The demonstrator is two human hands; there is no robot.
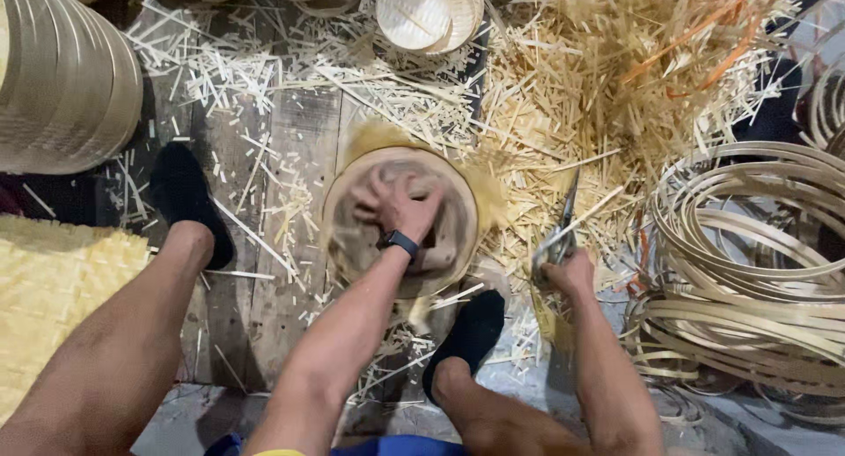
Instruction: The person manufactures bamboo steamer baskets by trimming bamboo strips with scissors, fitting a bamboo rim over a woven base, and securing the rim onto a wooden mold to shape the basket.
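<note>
1. Round bamboo basket (400, 223): a shallow circular frame with a woven mat inside, pale tan, blurred. It lies flat on the plank floor (290, 148) between my feet, opening upward. Being round, it shows no long axis. A fringe of yellow weave sticks out past its rim at the top and right.
2. My left hand (398, 205): fingers spread and bent, pressing down on the weave inside the basket. It grips nothing that I can make out. A dark watch (400, 242) sits on the wrist.
3. My right hand (568, 273): closed around the handles of a pair of shears (560, 231), just right of the basket. The blades point up and away from me, long axis near vertical in the view.
4. Feet in black socks: left one (189, 201) to the basket's left, right one (466, 333) below its lower right edge.
5. Surroundings: loose bamboo slivers (607, 77) heaped thick to the upper right and scattered over the planks; coiled bamboo strips (748, 271) at right; a stack of bent hoops (66, 77) at upper left; a flat woven mat (53, 289) at left; finished small baskets (427, 14) at top.
</note>
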